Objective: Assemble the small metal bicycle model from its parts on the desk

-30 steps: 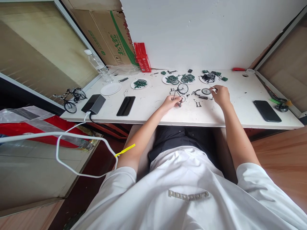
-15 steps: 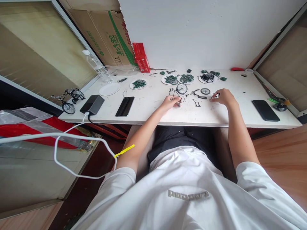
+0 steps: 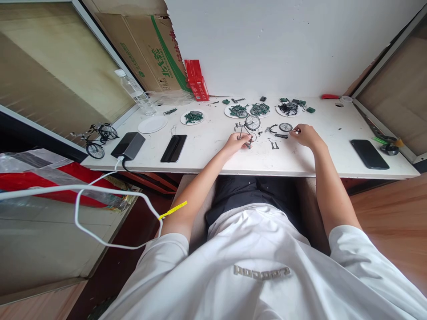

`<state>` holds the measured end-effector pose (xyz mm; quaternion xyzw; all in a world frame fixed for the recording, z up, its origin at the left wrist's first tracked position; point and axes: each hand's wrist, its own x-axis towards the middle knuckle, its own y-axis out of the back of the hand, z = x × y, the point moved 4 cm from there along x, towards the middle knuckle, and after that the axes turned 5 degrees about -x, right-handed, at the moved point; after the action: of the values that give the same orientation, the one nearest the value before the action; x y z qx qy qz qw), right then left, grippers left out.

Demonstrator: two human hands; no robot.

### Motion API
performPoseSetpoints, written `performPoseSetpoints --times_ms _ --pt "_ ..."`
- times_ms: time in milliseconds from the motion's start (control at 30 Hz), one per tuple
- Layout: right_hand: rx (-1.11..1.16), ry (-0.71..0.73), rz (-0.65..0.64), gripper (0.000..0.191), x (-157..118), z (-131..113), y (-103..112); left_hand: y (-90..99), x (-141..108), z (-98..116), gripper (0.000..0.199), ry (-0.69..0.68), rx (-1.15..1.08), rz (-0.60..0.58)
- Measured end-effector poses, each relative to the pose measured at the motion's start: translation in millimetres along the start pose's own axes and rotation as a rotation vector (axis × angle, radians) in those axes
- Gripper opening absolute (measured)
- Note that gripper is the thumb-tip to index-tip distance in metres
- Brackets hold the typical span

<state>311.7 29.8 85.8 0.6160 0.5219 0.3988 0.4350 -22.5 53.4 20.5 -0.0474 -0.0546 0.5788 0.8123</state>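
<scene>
My left hand is closed on a partly built model bicycle, gripping it by its near end. A spoked wheel is on its far end. My right hand hovers low over the table with thumb and fingers pinched together. A small dark thing shows at its fingertips, too small to name. Just left of those fingertips lie a loose wheel and a slim black part. A small forked part and a curved black part lie between my hands.
Plates of green and black parts, including one plate, stand at the back. A finished model bicycle, a black adapter and a phone are on the left. Another phone lies right. A white cable hangs before my left arm.
My right hand has moved slightly left, so its fingertips are now close beside the loose wheel and the slim black part. My left hand and the model bicycle have stayed in place.
</scene>
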Motion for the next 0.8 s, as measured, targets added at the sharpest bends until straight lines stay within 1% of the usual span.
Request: performPoseSetpoints --times_ms 100,200,300,367,467,533,600,800 --pt "0.139 0.089 0.066 0.028 -4 -17 -2 -1.0 -1 1 0.048 -0.013 0.005 0.002" --pt "0.315 0.197 0.094 0.03 -9 -40 -12 -1.4 -2 1 0.051 -0.032 0.009 -0.003" --pt "0.477 0.328 0.041 0.041 -15 -67 -30 -2.2 -2 0 0.054 -0.054 0.019 -0.014" --pt "0.57 0.42 -0.022 0.047 -20 -84 -41 -2.9 -1 -1 0.058 -0.074 0.018 -0.021" --pt "0.617 0.517 -0.094 0.051 -29 -102 -55 -3.8 -1 -1 0.065 -0.102 0.004 -0.025" --pt "0.638 0.551 -0.11 0.051 -33 -109 -60 -4.3 -1 -2 0.067 -0.109 0.005 -0.031" --pt "0.657 0.562 -0.099 0.05 -35 -113 -64 -4.7 -2 -2 0.067 -0.106 0.01 -0.043" --pt "0.698 0.558 -0.053 0.048 -34 -115 -73 -5.0 -3 -2 0.067 -0.1 0.031 -0.062"
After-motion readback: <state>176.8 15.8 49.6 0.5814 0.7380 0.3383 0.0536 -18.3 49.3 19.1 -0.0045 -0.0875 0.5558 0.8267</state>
